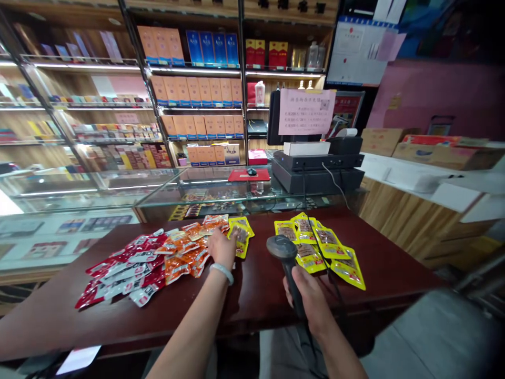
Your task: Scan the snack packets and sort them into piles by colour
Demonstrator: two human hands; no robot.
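Observation:
My right hand [310, 297] is wrapped round the handle of a black barcode scanner [282, 247], held upright over the front of the dark red table [256, 287]. At the table's middle my left hand [222, 248], with a pale bangle on the wrist, grips the left edge of a yellow snack packet [239, 243]; its fingertips are partly hidden. Another yellow packet lies partly under that one. Left of this hand are orange snack packets [179, 246] in a pile, then red and silver packets [136, 271]. Several yellow packets [329, 242] lie right of the scanner.
Behind the table stands a glass display counter [158, 197] with a red mouse pad [248, 175]. A black cash drawer [315, 181] and a monitor bearing a pink notice [305, 111] stand on it. The scanner's cable crosses the right packets. Shelves of boxes [197, 92] line the back wall.

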